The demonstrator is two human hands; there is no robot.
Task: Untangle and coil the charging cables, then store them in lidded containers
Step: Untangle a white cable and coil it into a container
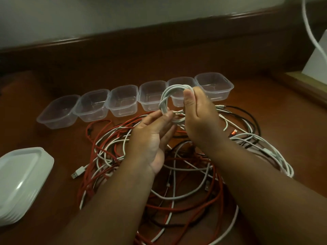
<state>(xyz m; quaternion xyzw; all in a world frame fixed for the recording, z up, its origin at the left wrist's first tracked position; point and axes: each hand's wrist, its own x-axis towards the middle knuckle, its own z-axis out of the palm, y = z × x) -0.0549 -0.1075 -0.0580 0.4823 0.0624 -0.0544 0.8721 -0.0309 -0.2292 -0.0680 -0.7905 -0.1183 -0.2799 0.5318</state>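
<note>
We find both hands raised above a tangle of cables (177, 167) on a brown wooden table (53, 135). The right hand (200, 117) grasps a coil of white cable (169, 98), thumb upright against the coil's right side and the fingers wrapped behind it. The left hand (152, 137) lies palm up just beside it, and its thumb and fingertips pinch the coil's lower left part. The coil is held in the air, in front of the row of containers and over the far edge of the tangle.

The tangle is made of red, white and black cables, looped over one another beneath both forearms. A white plug (77, 172) sticks out at its left edge, and an orange plug (233, 133) lies at its right side.

We count six clear plastic containers (122, 101) standing side by side in a row beyond the tangle, all without lids. The two at the right end of the row are partly hidden behind the coil and the right hand. We see no cable inside any of them.

A stack of white lids (21, 181) sits at the left edge of the table, well apart from the containers. At the far right a white cable (308, 30) hangs down beside a white box (318, 59).
</note>
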